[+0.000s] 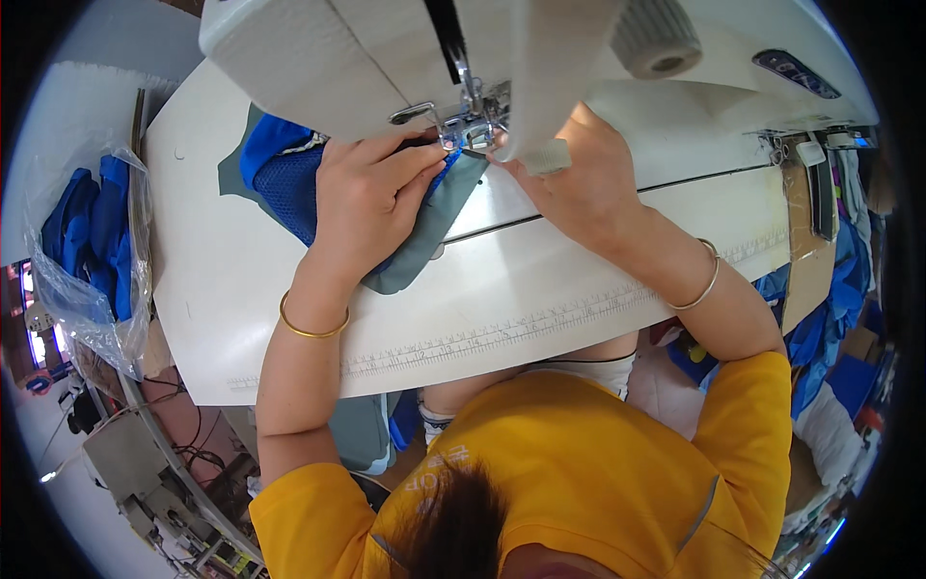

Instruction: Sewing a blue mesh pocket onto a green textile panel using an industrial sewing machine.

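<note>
A blue mesh and grey-green fabric piece (436,224) lies on the white sewing machine bed, its upper corner under the metal presser foot (465,133). My left hand (371,193) rests over the blue mesh, thumb and fingers pinched together on the fabric's edge just left of the foot. From the other side my right hand (590,183) reaches in with bent fingers, its fingertips close to the foot. The machine head and a pale lever (548,156) hide part of those fingers, so what they hold does not show.
The white machine head (318,58) overhangs both hands. A ruler strip (502,333) runs along the table's front edge. At the left hangs a clear plastic bag (135,241) with blue pieces in it. Blue fabric (831,289) is heaped beyond the table's right end.
</note>
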`<act>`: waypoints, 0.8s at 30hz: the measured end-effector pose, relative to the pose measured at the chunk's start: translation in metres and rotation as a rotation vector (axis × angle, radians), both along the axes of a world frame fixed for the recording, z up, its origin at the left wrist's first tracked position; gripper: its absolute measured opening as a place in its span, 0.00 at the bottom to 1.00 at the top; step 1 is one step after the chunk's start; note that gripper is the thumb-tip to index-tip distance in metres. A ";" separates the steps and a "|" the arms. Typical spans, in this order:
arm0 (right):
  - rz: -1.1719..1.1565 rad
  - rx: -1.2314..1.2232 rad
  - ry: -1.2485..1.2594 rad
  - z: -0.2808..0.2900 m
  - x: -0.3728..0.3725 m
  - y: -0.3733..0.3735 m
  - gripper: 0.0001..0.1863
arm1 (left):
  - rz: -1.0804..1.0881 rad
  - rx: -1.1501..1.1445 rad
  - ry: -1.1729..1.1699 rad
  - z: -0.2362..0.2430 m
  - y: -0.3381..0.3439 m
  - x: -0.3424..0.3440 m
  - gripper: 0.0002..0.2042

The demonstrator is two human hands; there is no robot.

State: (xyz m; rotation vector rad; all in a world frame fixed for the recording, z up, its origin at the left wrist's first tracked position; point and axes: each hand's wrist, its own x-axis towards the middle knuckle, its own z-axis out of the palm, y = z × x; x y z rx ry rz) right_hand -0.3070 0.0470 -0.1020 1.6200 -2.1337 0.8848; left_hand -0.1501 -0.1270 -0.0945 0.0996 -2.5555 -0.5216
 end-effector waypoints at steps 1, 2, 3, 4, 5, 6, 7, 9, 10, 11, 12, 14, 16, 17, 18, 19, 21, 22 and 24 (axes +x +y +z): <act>0.004 0.001 0.002 0.000 0.000 0.000 0.03 | 0.014 0.021 -0.023 -0.001 0.000 0.000 0.09; 0.005 0.009 0.030 0.000 0.000 0.000 0.03 | 0.029 0.042 -0.046 -0.002 0.000 0.000 0.08; 0.006 0.018 0.059 0.000 0.000 -0.001 0.02 | 0.034 0.045 -0.043 -0.003 0.000 -0.001 0.08; 0.012 0.019 0.062 0.000 0.000 -0.001 0.02 | 0.016 0.029 -0.023 -0.004 -0.001 -0.002 0.08; -0.001 0.033 0.023 0.000 0.001 0.000 0.02 | -0.001 0.013 -0.003 -0.005 -0.001 -0.002 0.08; -0.006 0.040 -0.016 -0.001 0.001 0.000 0.02 | 0.005 0.016 0.000 -0.005 -0.001 -0.002 0.08; -0.009 0.048 -0.013 -0.001 0.001 0.000 0.02 | 0.002 -0.008 0.001 -0.005 -0.001 -0.002 0.09; 0.026 -0.012 0.007 -0.002 0.001 0.000 0.02 | 0.001 -0.027 0.004 -0.005 -0.001 -0.001 0.09; 0.031 -0.009 0.011 -0.003 0.001 -0.001 0.02 | 0.007 -0.015 -0.011 -0.005 0.000 0.000 0.09; 0.021 -0.003 0.026 -0.003 0.001 -0.001 0.03 | 0.013 -0.002 -0.026 -0.004 0.000 0.000 0.09; 0.012 0.007 0.041 -0.004 0.001 -0.001 0.03 | 0.018 0.002 -0.023 -0.004 0.000 0.000 0.09; 0.009 0.020 0.050 -0.005 0.001 -0.001 0.04 | -0.013 -0.028 -0.007 -0.004 0.000 0.000 0.10; 0.007 0.033 0.058 -0.007 0.002 -0.002 0.04 | -0.013 -0.030 0.003 -0.004 0.000 0.000 0.11; 0.015 0.033 0.044 -0.007 0.001 -0.002 0.04 | -0.021 -0.036 0.011 -0.004 0.000 -0.001 0.11; 0.020 0.034 0.037 -0.007 0.002 -0.003 0.04 | -0.021 -0.034 0.011 -0.003 0.000 -0.001 0.11; 0.024 0.035 0.029 -0.008 0.002 -0.003 0.05 | -0.019 -0.060 -0.004 -0.003 0.001 0.000 0.11; 0.018 0.048 0.048 -0.008 0.001 -0.003 0.04 | -0.014 -0.087 -0.017 -0.002 0.001 0.000 0.11; 0.006 0.068 0.017 -0.008 0.001 -0.002 0.04 | -0.020 -0.083 -0.034 -0.002 0.002 0.001 0.10; 0.011 0.024 0.064 -0.006 -0.002 -0.002 0.04 | -0.031 -0.087 -0.044 -0.001 0.001 0.000 0.10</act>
